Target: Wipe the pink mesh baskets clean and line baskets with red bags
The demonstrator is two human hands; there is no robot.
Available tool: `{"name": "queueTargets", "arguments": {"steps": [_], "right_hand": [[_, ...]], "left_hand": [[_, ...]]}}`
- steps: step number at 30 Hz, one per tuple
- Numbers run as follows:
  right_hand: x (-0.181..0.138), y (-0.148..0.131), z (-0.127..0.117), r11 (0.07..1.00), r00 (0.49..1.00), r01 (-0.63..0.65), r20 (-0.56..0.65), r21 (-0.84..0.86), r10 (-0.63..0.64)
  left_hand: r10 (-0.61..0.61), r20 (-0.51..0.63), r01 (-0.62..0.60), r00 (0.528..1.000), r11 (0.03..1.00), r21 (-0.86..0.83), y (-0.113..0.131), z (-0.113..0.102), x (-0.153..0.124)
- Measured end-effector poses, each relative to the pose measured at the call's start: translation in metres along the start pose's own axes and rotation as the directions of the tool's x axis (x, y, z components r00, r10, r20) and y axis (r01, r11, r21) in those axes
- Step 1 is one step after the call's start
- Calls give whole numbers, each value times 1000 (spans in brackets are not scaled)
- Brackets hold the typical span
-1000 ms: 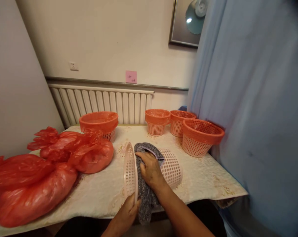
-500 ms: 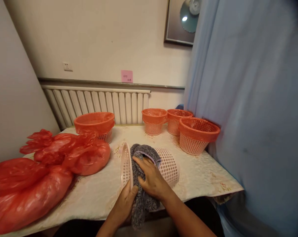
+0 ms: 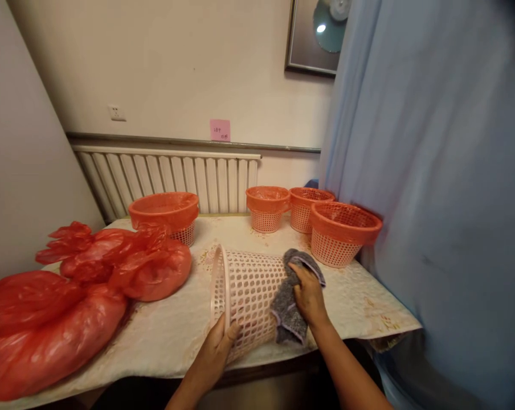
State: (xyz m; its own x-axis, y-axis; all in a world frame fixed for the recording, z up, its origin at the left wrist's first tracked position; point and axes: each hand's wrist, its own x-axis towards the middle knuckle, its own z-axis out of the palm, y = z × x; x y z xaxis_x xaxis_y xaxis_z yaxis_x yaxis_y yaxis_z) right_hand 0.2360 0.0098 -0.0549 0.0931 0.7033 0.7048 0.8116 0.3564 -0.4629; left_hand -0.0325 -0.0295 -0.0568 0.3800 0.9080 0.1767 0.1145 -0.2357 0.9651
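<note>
A pale pink perforated plastic basket [image 3: 253,293] lies on its side at the table's front, its mouth facing left. My left hand [image 3: 217,347] grips the rim at the lower edge, thumb on the outside and fingers partly hidden behind it. Over at the basket's base end, my right hand [image 3: 311,296] holds a grey cloth [image 3: 290,310] with lilac edging against the side. The cloth hangs down past the basket's lower edge, and part of it bunches above my fingers.
Red bags [image 3: 56,324] tied shut fill the table's left side. Behind them stands a lined basket [image 3: 163,210]; more lined baskets [image 3: 268,199] stand at the back right. A blue curtain [image 3: 432,171] borders the right, and a radiator [image 3: 167,176] runs along the wall.
My right hand has slid the grey cloth from near the rim rightward to the basket's base end, uncovering the perforated side. My left hand keeps its hold on the rim.
</note>
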Motion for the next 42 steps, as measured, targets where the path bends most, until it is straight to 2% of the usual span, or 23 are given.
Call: {"name": "queueTargets", "arguments": {"steps": [3,5,8,11,15,18,21,25,29,31,33,38,40,42], "right_hand": [[-17,24,-6,991,989,-103,-115,-90,93],[-31,19,-1,988,982,-125,-156,-96,109],[-48,-14,15,995,988,-75,-144,-67,65],[-52,-60,26,994,995,101,-17,51,-100],[-39,-111,26,955,963,226,106,191,-249],[-24,-132,25,939,942,263,152,220,-300],[-7,-139,29,948,943,245,178,204,-282],[16,-136,36,958,949,225,185,176,-257],[22,-131,39,964,955,206,182,167,-235],[17,-131,41,966,960,198,166,166,-226],[11,-130,42,967,964,193,153,168,-219],[4,-128,41,965,966,185,144,186,-213],[4,-127,39,963,965,184,149,195,-214],[3,-125,36,962,963,186,155,199,-218]], "left_hand": [[5,-10,-5,1000,1000,2,-5,0,1],[5,5,-5,1000,1000,-1,-5,-1,1],[10,31,-11,999,1000,3,1,-2,1],[19,51,-20,999,1000,20,5,-4,0],[-6,81,0,997,997,77,-2,-6,-8],[2,41,-8,999,988,153,-15,-6,-15],[24,52,-33,998,985,172,-30,-5,-17],[49,132,-74,990,979,190,-50,-4,-14],[74,205,-117,976,971,207,-56,-3,-10],[55,210,-93,976,980,175,-50,-3,-9],[43,165,-62,985,992,112,-39,-2,-6],[22,-77,-29,997,996,-89,-18,2,4],[-11,-49,-2,999,970,-244,-13,5,5],[-36,61,60,997,890,-452,-8,6,6]]}}
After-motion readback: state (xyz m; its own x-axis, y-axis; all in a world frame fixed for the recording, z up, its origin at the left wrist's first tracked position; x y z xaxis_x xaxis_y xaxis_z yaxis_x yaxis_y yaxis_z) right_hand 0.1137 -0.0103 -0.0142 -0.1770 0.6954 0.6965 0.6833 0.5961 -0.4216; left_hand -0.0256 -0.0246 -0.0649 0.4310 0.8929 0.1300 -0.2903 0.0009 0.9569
